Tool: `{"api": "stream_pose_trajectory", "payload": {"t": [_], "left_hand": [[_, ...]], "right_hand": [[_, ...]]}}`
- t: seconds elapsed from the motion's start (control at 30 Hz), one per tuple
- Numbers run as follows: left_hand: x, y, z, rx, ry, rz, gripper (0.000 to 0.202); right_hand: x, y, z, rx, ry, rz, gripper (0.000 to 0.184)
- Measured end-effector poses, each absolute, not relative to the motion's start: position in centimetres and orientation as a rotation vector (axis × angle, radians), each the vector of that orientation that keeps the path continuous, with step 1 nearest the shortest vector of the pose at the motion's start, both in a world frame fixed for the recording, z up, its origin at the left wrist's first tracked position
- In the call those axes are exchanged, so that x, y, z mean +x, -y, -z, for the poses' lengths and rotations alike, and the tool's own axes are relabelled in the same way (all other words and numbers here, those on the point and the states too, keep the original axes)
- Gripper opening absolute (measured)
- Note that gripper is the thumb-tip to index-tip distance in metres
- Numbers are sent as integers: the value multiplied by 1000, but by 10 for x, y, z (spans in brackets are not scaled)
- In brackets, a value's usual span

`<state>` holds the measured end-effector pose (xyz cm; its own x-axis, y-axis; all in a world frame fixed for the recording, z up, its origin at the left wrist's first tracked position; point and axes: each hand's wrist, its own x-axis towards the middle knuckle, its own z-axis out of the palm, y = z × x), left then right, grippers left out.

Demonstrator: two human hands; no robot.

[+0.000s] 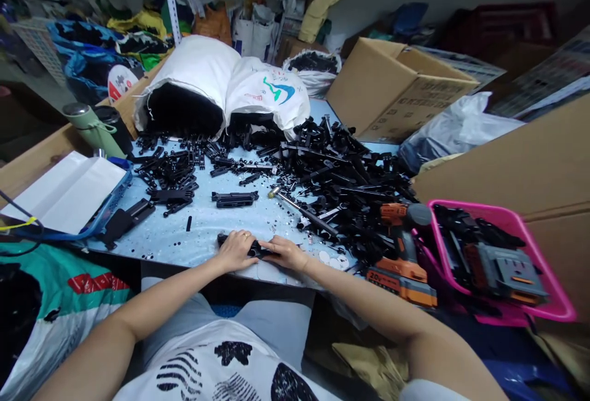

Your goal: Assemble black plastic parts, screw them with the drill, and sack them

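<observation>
My left hand [236, 248] and my right hand [286, 252] meet at the near edge of the light blue table [207, 222]. Both close on one black plastic part [255, 249] that lies flat between them. The left fingers curl over its left end; the right fingers pinch its right end. A big heap of black plastic parts [341, 173] spreads across the table's right half. A small hammer [302, 209] lies just beyond my hands. One assembled black piece [235, 198] rests alone mid-table.
An orange cordless drill [401, 247] stands at the right beside a pink basket [544, 266] of parts. White sacks [221, 84] spill parts at the back. Cardboard boxes [396, 90] stand back right. A green bottle [92, 130] and white sheets [64, 189] sit left.
</observation>
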<state>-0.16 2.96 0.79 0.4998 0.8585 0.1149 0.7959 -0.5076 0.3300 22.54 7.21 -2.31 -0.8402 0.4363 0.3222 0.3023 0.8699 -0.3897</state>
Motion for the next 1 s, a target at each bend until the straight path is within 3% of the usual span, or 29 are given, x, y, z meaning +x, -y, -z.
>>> {"api": "stream_pose_trajectory", "payload": {"t": [0.1, 0.33, 0.43, 0.6, 0.73, 1.0], "left_hand": [[-1, -29, -7, 2506, -1424, -410, 43], [-1, -12, -14, 2513, -1429, -611, 40], [-5, 15, -15, 2426, -1646, -717, 27], [-8, 39, -13, 1934, -2186, -335, 29], [-10, 31, -11, 1772, -2228, -179, 30], [-20, 27, -5, 1842, -2133, -208, 35]], "right_hand": [[223, -65, 27, -700, 2531, -394, 45], [222, -66, 2, -572, 2591, -396, 41], [193, -58, -15, -673, 2429, -365, 36], [123, -47, -17, -603, 2503, -465, 42], [104, -49, -6, -637, 2572, -533, 43], [98, -46, -3, -834, 2643, -492, 44]]}}
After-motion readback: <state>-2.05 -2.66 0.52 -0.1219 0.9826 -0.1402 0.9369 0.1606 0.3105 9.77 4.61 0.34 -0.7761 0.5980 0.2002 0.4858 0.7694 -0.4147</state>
